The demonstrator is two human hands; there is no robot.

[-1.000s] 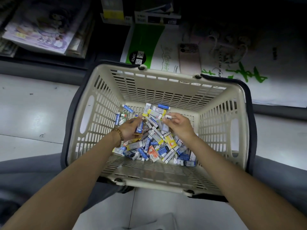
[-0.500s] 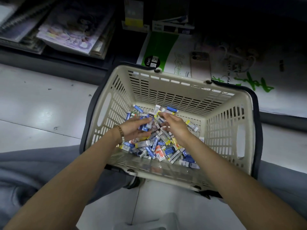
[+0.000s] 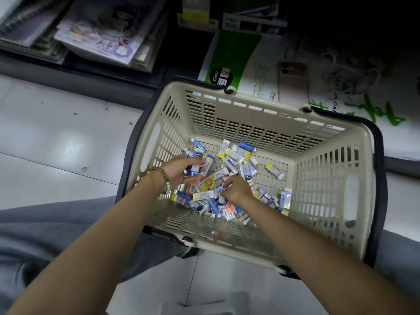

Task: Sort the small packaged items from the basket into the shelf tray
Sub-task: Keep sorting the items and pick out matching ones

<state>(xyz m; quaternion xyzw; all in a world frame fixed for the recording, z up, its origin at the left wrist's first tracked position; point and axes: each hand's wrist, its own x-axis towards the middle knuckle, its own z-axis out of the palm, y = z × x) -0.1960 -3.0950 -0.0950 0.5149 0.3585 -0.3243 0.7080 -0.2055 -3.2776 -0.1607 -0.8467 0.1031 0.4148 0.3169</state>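
**A:** Closest first: what are the hands doing?

**B:** Both reach down into the basket [image 3: 256,105]. The right hand [image 3: 236,189] is curled, its fingertips pinching a single packet [image 3: 221,194] at the near edge of the heap [image 3: 234,160]. The left hand [image 3: 181,172], with a bead bracelet [image 3: 162,177] at the wrist, is closed round a handful [image 3: 195,170] of blue-and-white ones.

**A:** What looks likeliest to be picked next?

**B:** I'd say the yellow-ended packet [image 3: 203,195]. It lies just left of the right fingertips, with its long axis across the reach. The right hand is nearer, and the left is full.

**A:** What are the things made of?

**B:** The packets are small glossy oblongs lying every way, probably slippery. The basket is rigid cream plastic with slotted walls and dark handles folded down.

**A:** And the tray?

**B:** Beyond the far rim there's a dark shelf [image 3: 102,87] with books [image 3: 97,35] and a phone [image 3: 293,83]. I can't pick out a tray.
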